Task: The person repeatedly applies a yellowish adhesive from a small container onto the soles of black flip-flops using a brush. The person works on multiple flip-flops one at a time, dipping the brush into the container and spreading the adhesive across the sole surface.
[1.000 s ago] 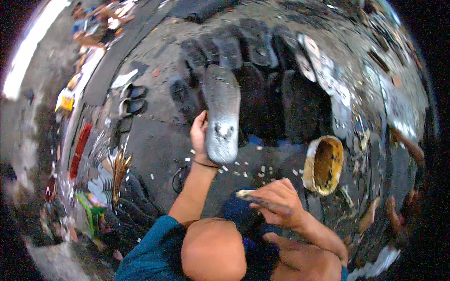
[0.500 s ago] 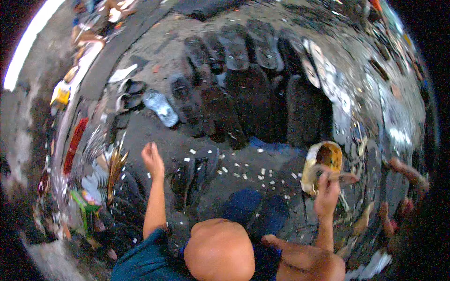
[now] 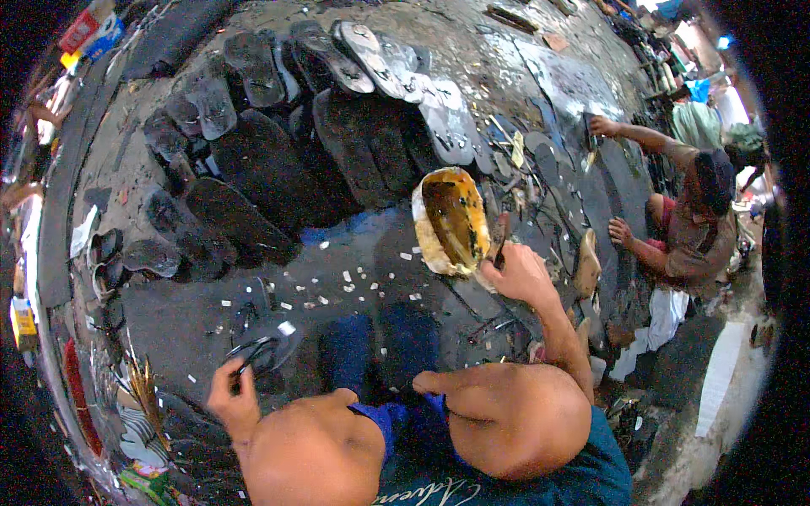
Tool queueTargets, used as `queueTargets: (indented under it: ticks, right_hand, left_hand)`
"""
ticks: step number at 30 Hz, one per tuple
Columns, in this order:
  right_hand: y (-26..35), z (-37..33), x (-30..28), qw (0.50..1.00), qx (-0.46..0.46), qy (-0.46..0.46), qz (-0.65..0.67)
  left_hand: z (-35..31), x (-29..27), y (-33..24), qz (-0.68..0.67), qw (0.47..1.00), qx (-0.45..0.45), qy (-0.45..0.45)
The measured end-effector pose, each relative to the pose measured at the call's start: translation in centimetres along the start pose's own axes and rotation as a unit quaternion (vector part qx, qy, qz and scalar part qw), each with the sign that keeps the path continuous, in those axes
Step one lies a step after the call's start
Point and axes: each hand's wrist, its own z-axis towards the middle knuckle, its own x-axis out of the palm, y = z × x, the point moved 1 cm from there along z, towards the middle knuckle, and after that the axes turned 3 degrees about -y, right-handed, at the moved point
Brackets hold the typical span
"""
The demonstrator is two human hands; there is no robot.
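My left hand (image 3: 232, 395), at the lower left, is closed with its fingers pinched on a thin curved black strip (image 3: 253, 346). The strip's far end is blurred near a small white piece. At the right, my right hand (image 3: 521, 274) grips a short stick-like tool (image 3: 501, 236) with a brownish upper part; the fingers partly hide it. Right beside that hand stands a cut-open whitish container (image 3: 419, 221) with amber-brown residue inside. Beyond it are dark soles (image 3: 253, 160), some large and flat, along with black flip-flops (image 3: 253, 67) and lighter grey ones (image 3: 369, 55).
Small white scraps (image 3: 346, 276) are scattered over the dark ground before my knees. A co-worker (image 3: 709, 211) crouches at the right, hands on dark sheet material (image 3: 620, 185). A bundle of dry bristles (image 3: 145, 390) and a red strip (image 3: 80, 396) lie at the left.
The view has swung right, bringing the co-worker fully in. My left hand now has a black strip in its fingers. My right hand has shifted from over the container to beside it, still gripping the tool.
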Motion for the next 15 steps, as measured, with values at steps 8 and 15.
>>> queueTargets:
  ticks: [8, 15]
  right_hand:
    - [-3.3, -2.2, 2.4, 0.923, -0.028, 0.15, 0.353]
    - [3.3, 2.2, -1.9, 0.56, 0.026, 0.07, 0.825]
  left_hand:
    - [0.0, 17.9, 1.1, -0.034, 0.887, 0.324, 0.327]
    - [4.5, 23.0, -4.9, 0.074, 0.862, 0.341, 0.367]
